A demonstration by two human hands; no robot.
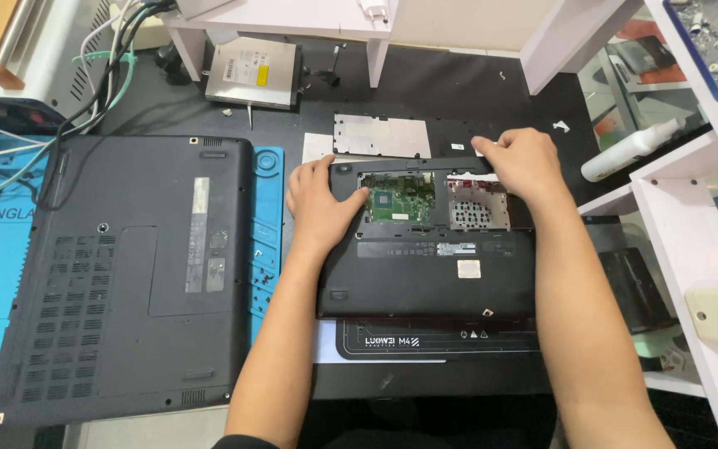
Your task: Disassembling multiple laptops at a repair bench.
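Note:
A small black laptop (425, 278) lies upside down in front of me, its bottom hatch off so a green circuit board (398, 202) and a perforated metal drive bay (477, 206) show. My left hand (319, 199) grips the laptop's far left corner, thumb at the opening's edge. My right hand (518, 160) presses on the far right edge, fingers curled over the rear rim. Just beyond lies a silver metal cover plate (378, 135).
A larger black laptop (130, 270) lies upside down at left on a blue work mat (266, 241). A silver optical drive (253, 73) sits at the back, cables (97, 75) at back left, a white spray bottle (629, 150) and white shelving (691, 249) at right.

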